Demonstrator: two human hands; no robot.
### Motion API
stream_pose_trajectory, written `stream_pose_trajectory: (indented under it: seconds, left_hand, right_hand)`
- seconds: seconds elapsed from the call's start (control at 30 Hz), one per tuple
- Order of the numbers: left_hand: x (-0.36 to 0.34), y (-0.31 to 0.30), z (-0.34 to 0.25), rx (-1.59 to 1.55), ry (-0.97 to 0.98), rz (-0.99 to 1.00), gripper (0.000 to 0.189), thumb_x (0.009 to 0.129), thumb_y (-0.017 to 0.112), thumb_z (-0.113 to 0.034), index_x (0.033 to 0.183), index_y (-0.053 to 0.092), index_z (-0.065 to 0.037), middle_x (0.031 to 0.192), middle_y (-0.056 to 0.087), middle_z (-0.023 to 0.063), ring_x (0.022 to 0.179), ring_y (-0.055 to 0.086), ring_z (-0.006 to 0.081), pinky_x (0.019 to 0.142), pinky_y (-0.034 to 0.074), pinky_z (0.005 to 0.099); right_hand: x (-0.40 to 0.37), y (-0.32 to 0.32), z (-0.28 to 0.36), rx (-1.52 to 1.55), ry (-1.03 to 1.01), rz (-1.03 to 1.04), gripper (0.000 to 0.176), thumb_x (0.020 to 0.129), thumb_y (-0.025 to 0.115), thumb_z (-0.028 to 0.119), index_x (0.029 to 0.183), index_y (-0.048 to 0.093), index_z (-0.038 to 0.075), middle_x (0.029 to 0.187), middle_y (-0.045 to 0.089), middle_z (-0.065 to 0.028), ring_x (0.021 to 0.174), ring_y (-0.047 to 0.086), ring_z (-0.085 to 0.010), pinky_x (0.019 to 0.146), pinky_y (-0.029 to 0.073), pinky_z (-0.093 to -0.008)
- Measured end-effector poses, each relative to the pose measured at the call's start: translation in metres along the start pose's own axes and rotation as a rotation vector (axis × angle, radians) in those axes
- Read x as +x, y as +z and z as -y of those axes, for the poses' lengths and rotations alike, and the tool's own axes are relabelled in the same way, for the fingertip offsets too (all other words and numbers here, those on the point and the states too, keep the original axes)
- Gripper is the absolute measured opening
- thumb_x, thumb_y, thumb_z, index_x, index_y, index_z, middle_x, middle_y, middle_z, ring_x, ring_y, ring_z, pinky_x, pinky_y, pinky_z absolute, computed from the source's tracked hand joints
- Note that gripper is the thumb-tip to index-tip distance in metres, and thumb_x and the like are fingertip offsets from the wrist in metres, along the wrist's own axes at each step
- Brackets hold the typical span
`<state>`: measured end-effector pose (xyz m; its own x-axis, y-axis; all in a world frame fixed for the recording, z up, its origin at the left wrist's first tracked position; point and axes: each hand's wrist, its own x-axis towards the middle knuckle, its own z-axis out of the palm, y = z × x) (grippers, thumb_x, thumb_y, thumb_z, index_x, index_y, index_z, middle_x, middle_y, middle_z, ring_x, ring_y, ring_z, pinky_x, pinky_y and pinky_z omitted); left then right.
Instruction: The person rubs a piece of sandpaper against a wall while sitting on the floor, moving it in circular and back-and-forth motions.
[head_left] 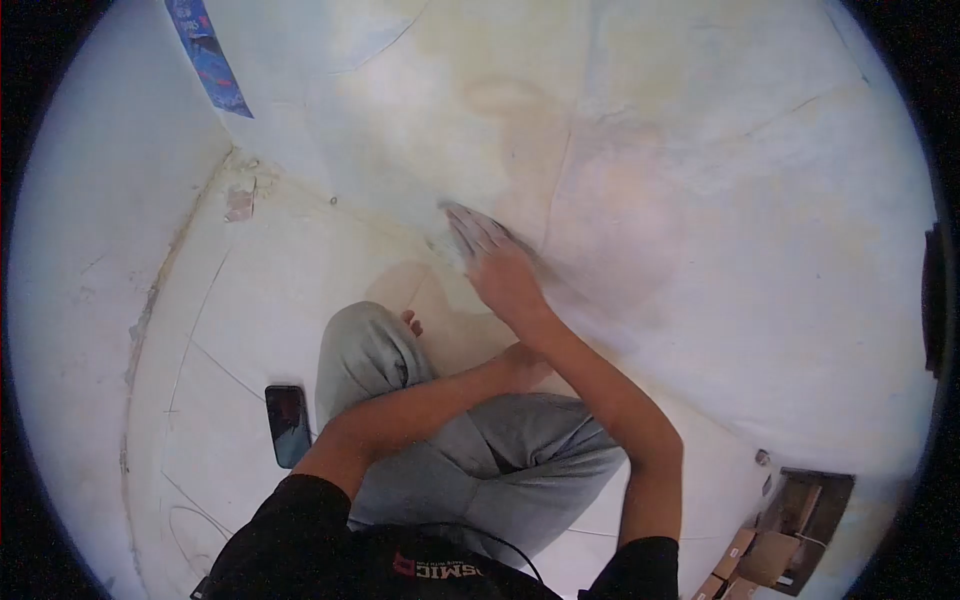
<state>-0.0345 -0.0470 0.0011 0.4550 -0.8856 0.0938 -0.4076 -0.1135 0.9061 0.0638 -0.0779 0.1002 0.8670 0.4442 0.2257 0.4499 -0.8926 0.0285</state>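
Observation:
My right hand [495, 260] reaches out to the pale wall [690, 270], its fingers stretched and pressed close together just above the floor joint. Motion smears the fingers, which look coated whitish-grey. A thin dark grey edge [447, 205] shows at the fingertips and along the hand's side; whether it is a thin sheet under the palm or a shadow, I cannot make out. My left hand [530, 368] rests low by my lap, partly behind the right forearm, with its fingers hidden.
I sit cross-legged in grey trousers [420, 480] on the white floor [240, 310]. A dark phone [288, 426] lies at left. A blue printed strip [210, 60] is on the wall. Cardboard boxes [765, 558] stand at lower right near a recessed opening [830, 495].

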Motion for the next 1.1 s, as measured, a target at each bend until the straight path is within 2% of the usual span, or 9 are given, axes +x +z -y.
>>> stream_pose_trajectory:
  seconds: [0.1,0.33,0.4,0.47,0.63,0.73,0.8,0.87,1.1]
  left_hand:
    - [0.005,0.019,0.021,0.362,0.008,0.298,0.031,0.089,0.051,-0.019,0.114,0.061,-0.002,0.108,0.064,0.0215,0.1,0.063,0.037,0.086,0.049,0.0473]
    - [0.006,0.019,0.008,0.406,0.036,0.365,0.03,0.089,0.05,-0.018,0.113,0.061,-0.002,0.109,0.064,0.0199,0.099,0.064,0.037,0.085,0.05,0.0476]
    - [0.001,0.035,0.029,0.04,0.192,-0.072,0.03,0.091,0.054,-0.019,0.114,0.061,-0.002,0.114,0.063,0.0189,0.106,0.06,0.0386,0.091,0.048,0.0468]
    - [-0.002,0.015,0.013,0.019,0.132,-0.037,0.031,0.092,0.056,-0.02,0.116,0.06,-0.001,0.118,0.062,0.0184,0.11,0.058,0.0381,0.094,0.046,0.0459]
    - [-0.005,0.054,0.058,-0.039,0.352,-0.28,0.036,0.091,0.062,-0.024,0.119,0.058,-0.001,0.122,0.06,0.0184,0.115,0.055,0.0346,0.096,0.045,0.0438]
    - [-0.006,0.054,0.058,0.057,0.41,-0.409,0.035,0.089,0.063,-0.025,0.114,0.058,0.0,0.119,0.06,0.02,0.112,0.056,0.0377,0.095,0.045,0.0449]
    - [-0.004,0.048,0.054,0.182,0.301,-0.197,0.031,0.087,0.062,-0.022,0.109,0.059,-0.001,0.11,0.062,0.0198,0.103,0.059,0.0375,0.089,0.048,0.0459]
    - [0.002,0.04,0.048,0.303,0.194,0.012,0.027,0.086,0.06,-0.02,0.105,0.059,-0.001,0.102,0.063,0.0195,0.095,0.063,0.0374,0.083,0.05,0.047]
    - [-0.002,0.018,0.012,0.428,0.21,0.136,0.022,0.085,0.056,-0.019,0.096,0.061,0.0,0.094,0.066,0.0189,0.084,0.066,0.0355,0.075,0.052,0.0479]
  right_hand:
    - [-0.061,-0.031,-0.025,-0.238,-0.05,0.121,0.059,0.082,0.053,0.012,0.139,0.046,-0.002,0.15,0.04,-0.0087,0.135,0.04,-0.0235,0.113,0.035,-0.035]
    - [-0.067,-0.043,-0.018,-0.297,-0.002,0.096,0.058,0.083,0.053,0.011,0.139,0.046,-0.001,0.15,0.039,-0.0096,0.134,0.041,-0.0254,0.111,0.037,-0.0375]
    - [-0.035,-0.019,-0.011,-0.162,-0.005,0.049,0.056,0.084,0.052,0.011,0.139,0.046,-0.003,0.151,0.038,-0.0109,0.134,0.041,-0.0252,0.109,0.04,-0.0358]
    - [0.008,-0.002,0.01,0.326,0.173,0.071,0.055,0.085,0.052,0.009,0.137,0.046,-0.007,0.151,0.038,-0.0116,0.134,0.042,-0.0249,0.108,0.042,-0.0341]
    - [0.074,0.036,0.039,-0.101,-0.061,-0.146,0.051,0.086,0.05,0.008,0.134,0.047,-0.008,0.15,0.039,-0.0105,0.131,0.045,-0.0254,0.108,0.042,-0.0322]
    - [0.049,0.021,0.025,0.025,-0.022,-0.106,0.051,0.086,0.051,0.009,0.134,0.048,-0.007,0.151,0.039,-0.0088,0.132,0.044,-0.0249,0.108,0.041,-0.0323]
    - [0.015,-0.009,0.011,0.448,0.2,-0.015,0.053,0.085,0.052,0.009,0.135,0.048,-0.005,0.151,0.039,-0.007,0.133,0.043,-0.0238,0.11,0.039,-0.0331]
    - [-0.034,-0.029,-0.012,-0.202,-0.046,0.04,0.052,0.086,0.052,0.012,0.136,0.048,-0.003,0.15,0.04,-0.0061,0.133,0.043,-0.023,0.109,0.039,-0.0344]
    - [-0.104,-0.057,-0.03,-0.268,-0.003,0.153,0.06,0.081,0.054,0.011,0.14,0.046,-0.001,0.153,0.037,-0.007,0.135,0.04,-0.0235,0.11,0.037,-0.0382]
